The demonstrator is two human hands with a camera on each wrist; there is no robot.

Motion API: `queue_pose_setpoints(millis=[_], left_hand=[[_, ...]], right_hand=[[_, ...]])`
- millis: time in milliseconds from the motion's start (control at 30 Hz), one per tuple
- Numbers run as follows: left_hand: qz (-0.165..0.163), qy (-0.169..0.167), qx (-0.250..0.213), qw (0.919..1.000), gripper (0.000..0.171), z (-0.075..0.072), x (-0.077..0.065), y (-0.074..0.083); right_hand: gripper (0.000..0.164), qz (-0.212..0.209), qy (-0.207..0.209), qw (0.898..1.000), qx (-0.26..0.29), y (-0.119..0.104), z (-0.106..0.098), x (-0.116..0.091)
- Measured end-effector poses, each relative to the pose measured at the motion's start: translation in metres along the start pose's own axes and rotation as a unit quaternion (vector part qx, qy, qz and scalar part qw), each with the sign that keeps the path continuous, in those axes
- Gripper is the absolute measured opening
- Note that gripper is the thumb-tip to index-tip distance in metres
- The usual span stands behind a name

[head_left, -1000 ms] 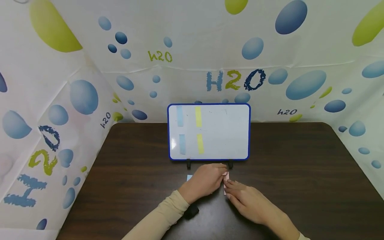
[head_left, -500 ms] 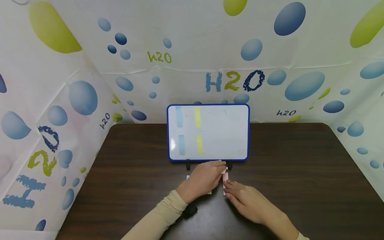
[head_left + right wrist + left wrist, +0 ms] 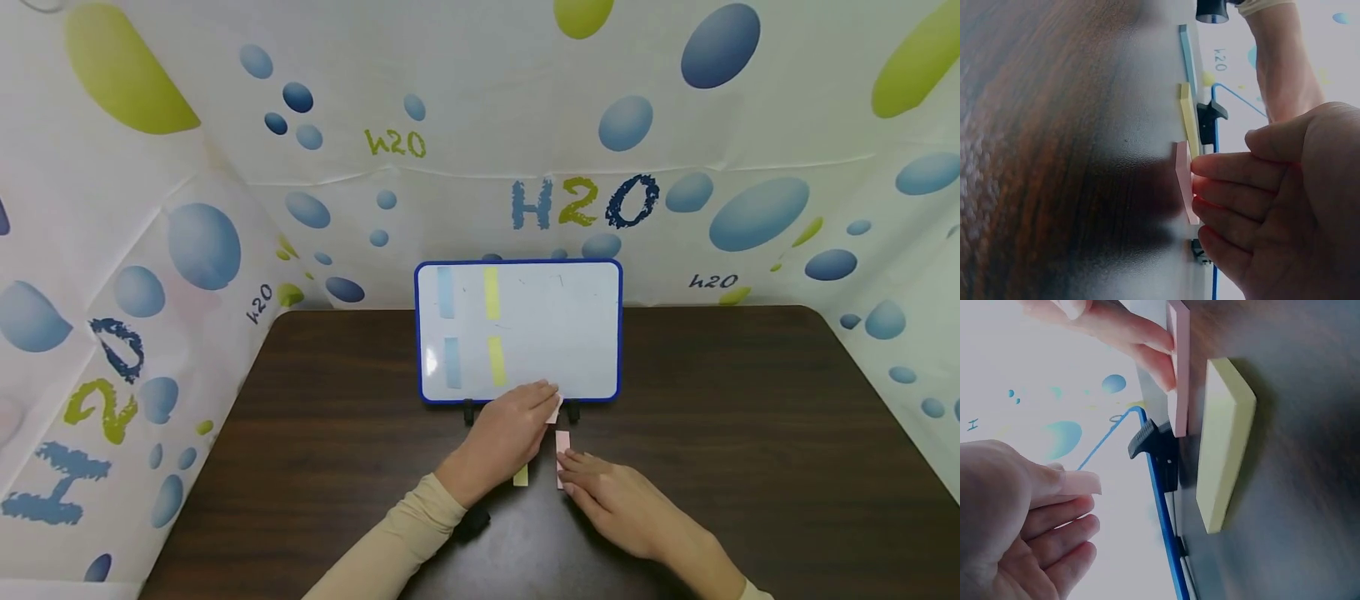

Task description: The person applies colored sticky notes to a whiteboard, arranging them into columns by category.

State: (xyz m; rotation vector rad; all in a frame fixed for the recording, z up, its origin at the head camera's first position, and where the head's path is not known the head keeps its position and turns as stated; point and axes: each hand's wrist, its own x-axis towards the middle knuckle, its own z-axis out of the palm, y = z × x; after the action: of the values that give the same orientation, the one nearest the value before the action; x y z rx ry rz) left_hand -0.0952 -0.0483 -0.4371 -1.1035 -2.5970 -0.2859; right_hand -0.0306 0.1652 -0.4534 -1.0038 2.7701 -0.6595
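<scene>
My left hand (image 3: 506,429) pinches a small pink sticky note (image 3: 1088,482) between thumb and fingers, just in front of the whiteboard's lower edge. The fingertips of my right hand (image 3: 611,496) rest on a pink sticky note pad (image 3: 562,442) lying on the table, its fingers nearly straight. Beside that pad lies a yellow sticky note pad (image 3: 1225,444), partly covered by my left hand in the head view. The whiteboard (image 3: 562,333) carries two blue strips (image 3: 446,292) and two yellow strips (image 3: 492,292), in columns on its left half.
Black clip feet (image 3: 573,412) hold the board up on the dark wooden table (image 3: 750,433). A blue sticky note pad (image 3: 1188,59) lies past the yellow one. A printed cloth (image 3: 450,83) hangs behind. Something black (image 3: 474,525) shows under my left forearm.
My left hand has lifted the pink sticky note off the pad and moved it up towards the whiteboard. My right hand has stayed on the pad.
</scene>
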Motion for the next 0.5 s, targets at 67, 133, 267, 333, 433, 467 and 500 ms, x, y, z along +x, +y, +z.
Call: queue_pose_setpoints(millis=[67,133,267,333,433,467,500], left_hand=[[0.002,0.012,0.009,0.9999,0.033,-0.0002,-0.0006,-0.0018],[0.006,0.024,0.017,0.9995,0.033,-0.0003,-0.0006,-0.0030],[0.016,0.057,0.034,0.9977,0.034,-0.0003,0.0009,-0.0043],[0.019,0.076,0.040,0.9961,0.036,-0.0003,0.0018,-0.0055],[0.025,0.103,0.047,0.9933,0.037,-0.0005,0.0035,-0.0079],[0.026,0.110,0.050,0.9923,0.037,-0.0007,0.0042,-0.0087],[0.027,0.117,0.052,0.9914,0.037,-0.0009,0.0049,-0.0096]], right_hand=[[0.034,-0.001,0.000,1.000,-0.001,0.0000,0.0002,0.0003],[0.034,0.000,0.002,1.000,-0.001,0.0001,0.0000,0.0003],[0.034,0.001,0.003,1.000,0.003,0.0006,-0.0006,0.0001],[0.035,0.002,0.002,1.000,0.006,0.0008,-0.0006,0.0003],[0.035,0.004,-0.001,1.000,0.010,0.0008,0.0000,0.0007],[0.034,0.004,0.000,1.000,0.010,0.0009,0.0004,0.0008],[0.034,0.005,-0.001,1.000,0.010,0.0009,0.0005,0.0009]])
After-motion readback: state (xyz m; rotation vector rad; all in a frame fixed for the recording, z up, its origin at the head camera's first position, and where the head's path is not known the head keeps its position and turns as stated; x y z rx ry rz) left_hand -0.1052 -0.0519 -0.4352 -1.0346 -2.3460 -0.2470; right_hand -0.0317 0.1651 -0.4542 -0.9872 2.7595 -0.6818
